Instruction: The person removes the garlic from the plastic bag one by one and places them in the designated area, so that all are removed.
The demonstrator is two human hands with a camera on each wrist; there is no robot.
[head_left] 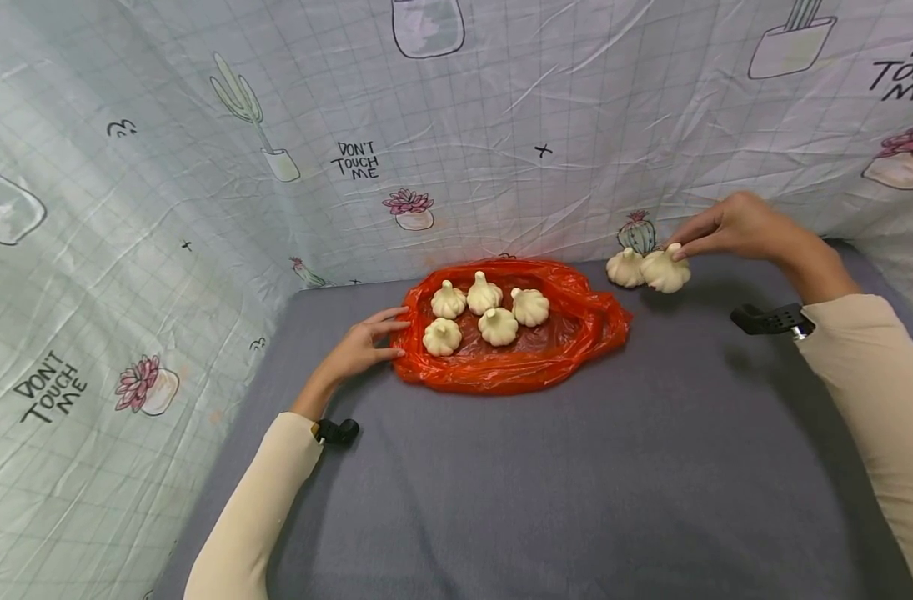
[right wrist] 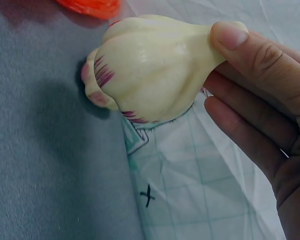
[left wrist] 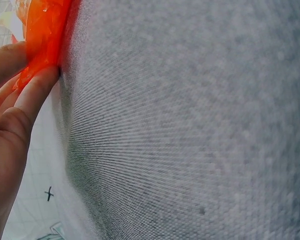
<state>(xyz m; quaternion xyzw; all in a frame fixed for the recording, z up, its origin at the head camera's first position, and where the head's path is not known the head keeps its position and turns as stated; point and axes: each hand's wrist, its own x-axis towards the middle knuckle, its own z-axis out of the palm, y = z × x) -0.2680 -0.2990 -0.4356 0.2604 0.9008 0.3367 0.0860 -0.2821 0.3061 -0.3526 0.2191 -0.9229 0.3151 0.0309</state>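
In the head view my right hand [head_left: 737, 229] pinches a garlic bulb [head_left: 665, 271] by its neck, near the back right of the table. Purple streaks mark the held bulb [right wrist: 150, 70] in the right wrist view, with thumb and fingers on its stem. Just beside it, partly hidden, is another garlic bulb [head_left: 624, 268]. An orange-red plastic bag [head_left: 494, 375] lies spread with its mouth wide, several garlic bulbs [head_left: 499, 326] inside. Spread and fairly straight, the fingers of my left hand [head_left: 358, 346] touch the bag's left edge; the left wrist view shows them against the plastic [left wrist: 47, 35].
A dark grey cloth [head_left: 546, 483] covers the table. Behind and to the left hangs a pale grid-patterned curtain [head_left: 456, 183] with cactus drawings, meeting the table's back edge close behind the bag and bulbs.
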